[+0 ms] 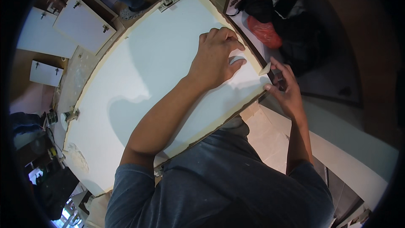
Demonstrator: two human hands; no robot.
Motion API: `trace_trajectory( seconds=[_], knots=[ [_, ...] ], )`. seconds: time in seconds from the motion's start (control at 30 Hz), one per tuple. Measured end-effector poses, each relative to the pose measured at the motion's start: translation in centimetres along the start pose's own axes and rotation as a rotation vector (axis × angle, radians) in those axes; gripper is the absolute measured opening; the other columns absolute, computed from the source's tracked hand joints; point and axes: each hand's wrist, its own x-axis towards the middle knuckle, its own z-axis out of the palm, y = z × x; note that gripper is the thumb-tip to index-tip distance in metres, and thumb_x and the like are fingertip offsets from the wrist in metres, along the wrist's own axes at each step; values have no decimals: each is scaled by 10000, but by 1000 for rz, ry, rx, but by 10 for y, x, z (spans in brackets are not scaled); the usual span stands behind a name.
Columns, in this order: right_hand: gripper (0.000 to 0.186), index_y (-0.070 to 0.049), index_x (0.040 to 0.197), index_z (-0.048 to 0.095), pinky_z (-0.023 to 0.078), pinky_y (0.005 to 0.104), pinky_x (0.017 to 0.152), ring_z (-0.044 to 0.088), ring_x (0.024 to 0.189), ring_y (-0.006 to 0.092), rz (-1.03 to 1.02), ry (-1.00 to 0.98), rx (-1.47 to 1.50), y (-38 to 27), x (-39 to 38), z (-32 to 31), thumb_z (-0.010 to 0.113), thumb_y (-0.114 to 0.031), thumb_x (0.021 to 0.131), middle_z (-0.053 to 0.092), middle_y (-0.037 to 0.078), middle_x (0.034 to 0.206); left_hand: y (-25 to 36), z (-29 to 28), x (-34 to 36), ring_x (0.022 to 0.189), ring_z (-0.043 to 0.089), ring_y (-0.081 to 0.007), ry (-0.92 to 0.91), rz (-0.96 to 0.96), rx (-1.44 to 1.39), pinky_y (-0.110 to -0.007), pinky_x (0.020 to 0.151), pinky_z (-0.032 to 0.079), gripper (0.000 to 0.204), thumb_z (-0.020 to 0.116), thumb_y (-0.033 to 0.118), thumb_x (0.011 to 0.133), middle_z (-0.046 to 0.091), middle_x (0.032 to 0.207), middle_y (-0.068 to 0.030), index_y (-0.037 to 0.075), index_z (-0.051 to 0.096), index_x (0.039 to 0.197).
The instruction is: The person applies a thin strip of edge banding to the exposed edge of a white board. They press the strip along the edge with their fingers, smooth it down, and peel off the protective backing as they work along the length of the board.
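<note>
A large white cabinet door panel (168,42) lies in front of me, its edges lined with cream masking tape (102,63). Over its right part hovers my left hand (217,57), fingers curved and thumb apart, nothing visible between them. My right hand (287,86) is at the panel's right corner. Its thumb tip is by the corner, and the index fingertip meets a raised cream tape flap (265,69). A gap shows between that thumb and finger; the other fingers are partly hidden. A metal hinge (168,1) sits on the panel's far edge.
Smaller white door panels (84,23) with hinges lie at the far left. Beyond the right edge, an open cabinet (320,76) holds dark bags and a red plastic bag (264,31). Another person's leg and shoe (131,13) are near the far edge.
</note>
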Motion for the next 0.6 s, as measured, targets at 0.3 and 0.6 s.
trace_trajectory(
  seconds=[0.3, 0.6],
  knots=[
    [175, -11, 1116, 774, 503, 296, 956, 633, 1034, 130, -68, -138, 208, 13, 21, -9, 752, 32, 948, 672, 52, 1131, 0, 1, 0, 1223, 574, -263, -5, -27, -44, -453, 1074, 396, 269, 879, 253, 831, 630, 1253, -42, 131, 808, 1059],
    [141, -20, 1070, 725, 514, 299, 917, 666, 1014, 128, -107, -234, 321, 16, 32, -14, 708, 77, 969, 729, 78, 1090, -2, 3, 1, 1191, 601, -276, 31, -7, -73, -457, 1053, 419, 288, 890, 223, 802, 646, 1232, -58, 125, 809, 1061]
  ],
)
